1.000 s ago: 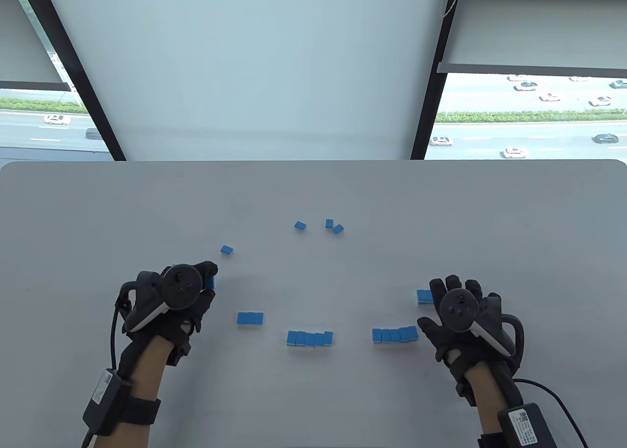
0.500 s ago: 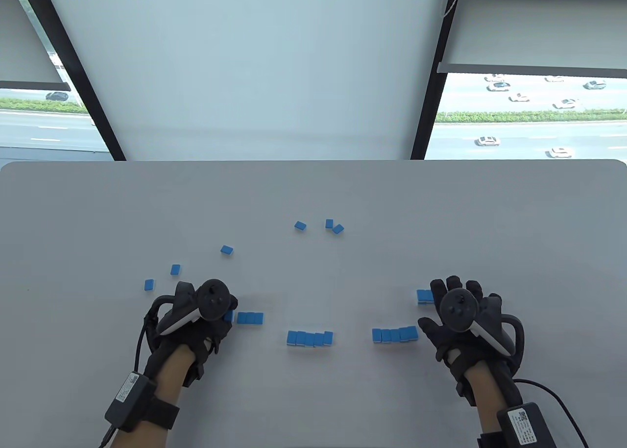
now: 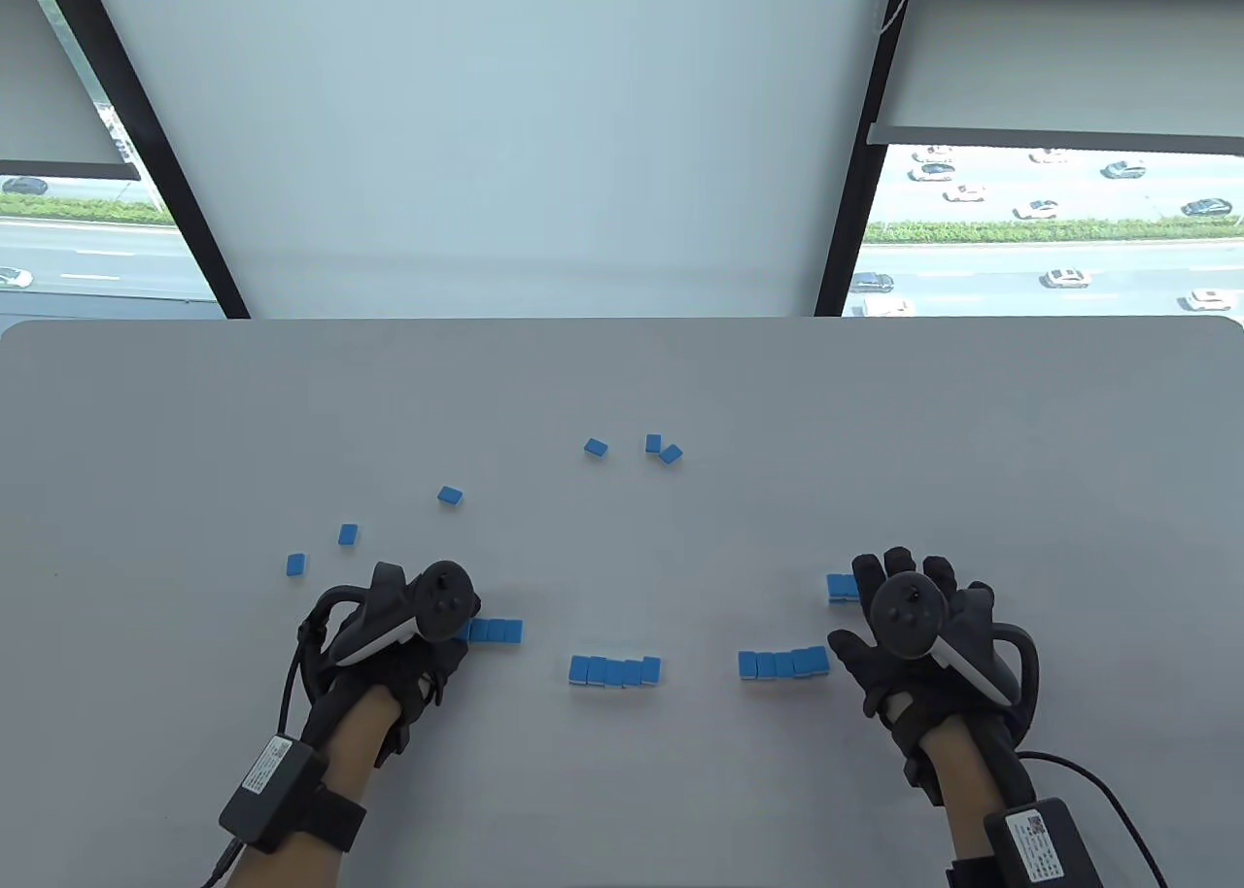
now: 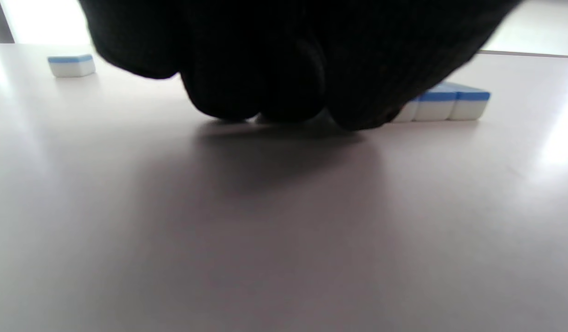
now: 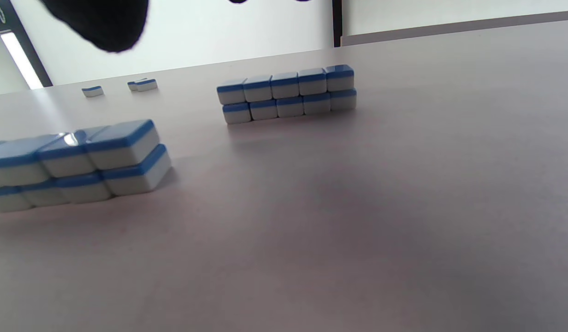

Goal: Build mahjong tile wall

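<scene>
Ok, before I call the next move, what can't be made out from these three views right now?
- Left hand: its tracker in the table view and its dark fingers in the left wrist view hide whether it holds a tile.
- Short single-layer row of blue-and-white mahjong tiles: left end hidden behind that hand.
- Small two-layer tile stack: partly covered by the right hand.
- Tile faces: turned down, unreadable.

Bright daylight from the windows (image 3: 1050, 227) behind the table (image 3: 622, 383); the left wrist view is backlit, glove silhouetted, soft shadow beneath the grip, glare patches.
</scene>
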Action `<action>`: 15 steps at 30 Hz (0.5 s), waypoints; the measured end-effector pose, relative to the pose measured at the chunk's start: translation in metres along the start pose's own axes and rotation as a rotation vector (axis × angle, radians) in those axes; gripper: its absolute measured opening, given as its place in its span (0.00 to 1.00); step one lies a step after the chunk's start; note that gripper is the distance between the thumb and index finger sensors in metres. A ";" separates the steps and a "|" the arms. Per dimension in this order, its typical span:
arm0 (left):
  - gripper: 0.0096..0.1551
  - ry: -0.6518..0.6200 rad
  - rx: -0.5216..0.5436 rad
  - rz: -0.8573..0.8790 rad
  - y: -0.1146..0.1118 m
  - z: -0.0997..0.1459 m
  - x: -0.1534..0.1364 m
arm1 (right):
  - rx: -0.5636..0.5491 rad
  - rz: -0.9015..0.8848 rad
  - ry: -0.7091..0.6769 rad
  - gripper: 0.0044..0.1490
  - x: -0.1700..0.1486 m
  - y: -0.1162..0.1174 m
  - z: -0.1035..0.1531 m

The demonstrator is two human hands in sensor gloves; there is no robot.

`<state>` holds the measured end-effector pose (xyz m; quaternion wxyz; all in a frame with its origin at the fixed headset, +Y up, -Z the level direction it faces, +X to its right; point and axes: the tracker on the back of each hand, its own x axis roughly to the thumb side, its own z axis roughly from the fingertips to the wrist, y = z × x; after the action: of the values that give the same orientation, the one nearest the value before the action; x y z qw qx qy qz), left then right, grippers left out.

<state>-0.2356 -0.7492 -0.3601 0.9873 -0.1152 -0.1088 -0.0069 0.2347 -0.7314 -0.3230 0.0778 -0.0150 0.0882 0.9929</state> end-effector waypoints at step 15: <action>0.37 0.006 -0.001 0.004 0.006 0.006 -0.004 | -0.001 0.000 -0.005 0.52 0.001 0.000 0.000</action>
<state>-0.2405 -0.7418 -0.3563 0.9876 -0.1161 -0.1054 -0.0051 0.2338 -0.7310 -0.3232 0.0783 -0.0124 0.0877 0.9930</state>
